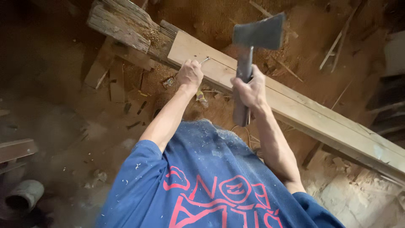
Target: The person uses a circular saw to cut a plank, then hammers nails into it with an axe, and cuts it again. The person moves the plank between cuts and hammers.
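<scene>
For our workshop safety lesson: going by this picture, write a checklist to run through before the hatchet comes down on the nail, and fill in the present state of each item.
1. Right hand wrapped firmly round the hatchet handle: ok.
2. Hatchet head raised clear above the plank: ok.
3. Nail upright on the plank: not ok, it looks bent or tilted.
4. Left hand clear of the strike point: not ok, its fingers sit right at the nail.
5. Plank supported at its far end: ok, it rests against the old weathered beam.
6. Footing on the sawdust-strewn floor: cannot tell, the feet are hidden.
</scene>
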